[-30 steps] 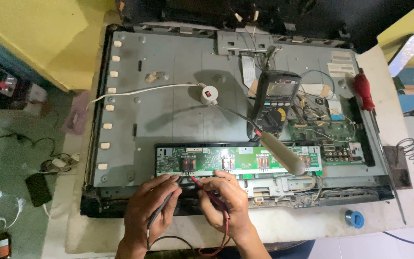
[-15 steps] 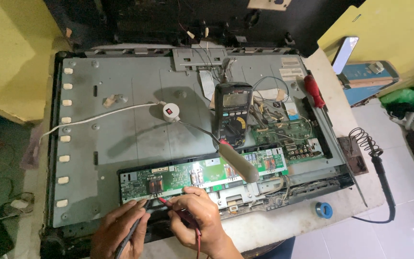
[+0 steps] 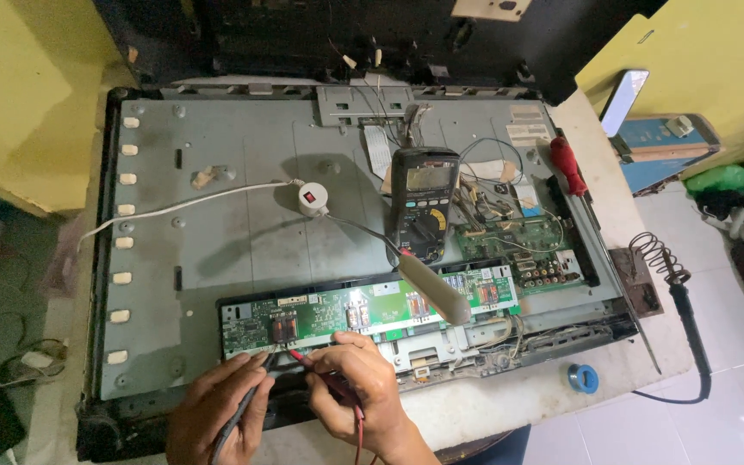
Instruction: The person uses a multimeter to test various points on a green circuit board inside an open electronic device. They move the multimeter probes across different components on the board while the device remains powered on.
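Fingers [image 3: 256,366] of the left hand [image 3: 217,413] are pinching a black test probe [image 3: 247,400], its tip touching the lower left edge of the long green circuit board [image 3: 363,312]. Fingers of the right hand [image 3: 359,392] are clamping a red test probe [image 3: 316,366] just beside it, tip on the same corner of the board, with the red lead trailing down past the wrist. The board is lying along the near edge of an opened flat television's grey metal back panel [image 3: 243,215], which is resting on the desk [image 3: 544,396]. A beige soldering iron handle [image 3: 432,288] is lying across the board's middle, partly covering it. A dark multimeter [image 3: 424,202] is standing on the panel beyond, near a second green board [image 3: 518,245]. A round white switch [image 3: 312,198] on a white cable is sitting mid-panel. A red-handled screwdriver [image 3: 568,165], a coiled iron stand [image 3: 652,258] and a blue tape roll [image 3: 583,377] are lying to the right.
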